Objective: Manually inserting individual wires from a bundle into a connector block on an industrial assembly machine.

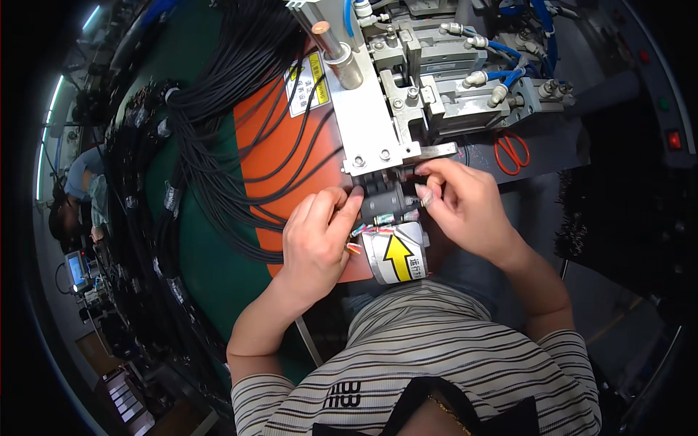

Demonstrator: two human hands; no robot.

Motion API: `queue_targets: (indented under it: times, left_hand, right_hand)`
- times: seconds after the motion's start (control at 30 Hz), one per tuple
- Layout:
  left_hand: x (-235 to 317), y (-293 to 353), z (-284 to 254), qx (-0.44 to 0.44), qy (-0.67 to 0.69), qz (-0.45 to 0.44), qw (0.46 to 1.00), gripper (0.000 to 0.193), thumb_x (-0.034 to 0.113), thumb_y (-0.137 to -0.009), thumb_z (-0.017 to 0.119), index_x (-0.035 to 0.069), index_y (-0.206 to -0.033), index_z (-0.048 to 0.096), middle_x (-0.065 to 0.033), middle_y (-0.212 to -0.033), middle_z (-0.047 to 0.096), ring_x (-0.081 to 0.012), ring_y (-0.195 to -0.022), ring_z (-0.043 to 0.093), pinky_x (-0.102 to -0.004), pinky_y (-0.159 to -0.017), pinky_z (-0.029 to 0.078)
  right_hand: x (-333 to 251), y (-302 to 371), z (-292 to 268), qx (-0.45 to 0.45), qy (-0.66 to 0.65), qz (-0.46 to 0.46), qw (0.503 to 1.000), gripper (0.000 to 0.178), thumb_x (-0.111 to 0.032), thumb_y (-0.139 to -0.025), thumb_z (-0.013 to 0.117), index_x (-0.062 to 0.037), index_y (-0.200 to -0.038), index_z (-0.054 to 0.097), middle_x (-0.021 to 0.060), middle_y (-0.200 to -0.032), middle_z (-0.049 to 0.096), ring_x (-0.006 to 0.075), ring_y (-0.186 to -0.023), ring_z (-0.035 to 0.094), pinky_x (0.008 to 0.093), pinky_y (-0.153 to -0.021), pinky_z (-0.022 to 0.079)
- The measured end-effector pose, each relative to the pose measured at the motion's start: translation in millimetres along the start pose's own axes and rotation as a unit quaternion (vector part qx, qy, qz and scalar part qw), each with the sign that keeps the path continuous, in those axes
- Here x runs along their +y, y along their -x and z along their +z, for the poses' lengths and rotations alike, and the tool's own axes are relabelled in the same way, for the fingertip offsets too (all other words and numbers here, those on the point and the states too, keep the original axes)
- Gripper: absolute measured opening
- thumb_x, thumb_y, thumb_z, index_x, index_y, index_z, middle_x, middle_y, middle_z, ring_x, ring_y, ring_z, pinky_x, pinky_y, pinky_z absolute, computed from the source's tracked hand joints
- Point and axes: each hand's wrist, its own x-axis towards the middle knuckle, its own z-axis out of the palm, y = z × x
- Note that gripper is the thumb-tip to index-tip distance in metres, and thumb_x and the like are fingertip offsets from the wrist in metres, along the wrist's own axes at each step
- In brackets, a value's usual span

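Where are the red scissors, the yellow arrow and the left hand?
Red scissors (513,152), head view: looped handles.
Yellow arrow (398,257), head view: its middle.
Left hand (317,231), head view: back of the hand.

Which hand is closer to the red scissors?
The right: the right hand is below and slightly left of the scissors in the picture. The left hand is farther left, across the black part.

a fisheye looks down from the head, near.
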Motion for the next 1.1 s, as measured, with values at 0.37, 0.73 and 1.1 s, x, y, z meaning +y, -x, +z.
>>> queue_targets:
  times: [0.37, 0.73, 1.1]
  left_hand:
    - [13.2, -15.9, 1.2, 0.022, 0.193, 0.042, 0.980, 0.050, 0.000, -0.063, 0.075, -0.003, -0.111, 0.061, -0.0110, -0.077, 0.060, -0.0254, -0.062, 0.063, -0.0331, -0.053, 0.048]
    - [12.6, -16.7, 7.2, 0.053, 0.206, 0.049, 0.976, 0.042, 0.003, -0.060, 0.076, 0.001, -0.099, 0.061, -0.0075, -0.072, 0.063, -0.0235, -0.059, 0.064, -0.0324, -0.050, 0.047]
    - [17.0, -18.5, 1.8, 0.050, 0.152, 0.053, 0.986, 0.038, 0.004, -0.062, 0.076, 0.000, -0.097, 0.060, -0.0056, -0.073, 0.064, -0.0231, -0.059, 0.064, -0.0327, -0.051, 0.048]
  right_hand:
    - [-13.3, 0.9, -3.0, -0.053, -0.490, 0.149, 0.857, 0.019, -0.008, -0.099, 0.053, 0.0062, -0.110, 0.061, 0.0079, -0.089, 0.065, 0.0072, -0.058, 0.057, 0.0181, -0.051, 0.042]
    - [-5.9, -5.7, -4.0, -0.129, -0.641, 0.255, 0.712, 0.025, -0.014, -0.102, 0.050, 0.0061, -0.099, 0.064, 0.0093, -0.083, 0.065, 0.0100, -0.052, 0.055, 0.0207, -0.046, 0.041]
    - [-12.2, 9.1, 11.1, 0.076, -0.088, -0.150, 0.982, 0.009, 0.001, -0.090, 0.060, 0.0018, -0.080, 0.059, 0.0088, -0.079, 0.060, 0.0075, -0.055, 0.054, 0.0250, -0.047, 0.039]
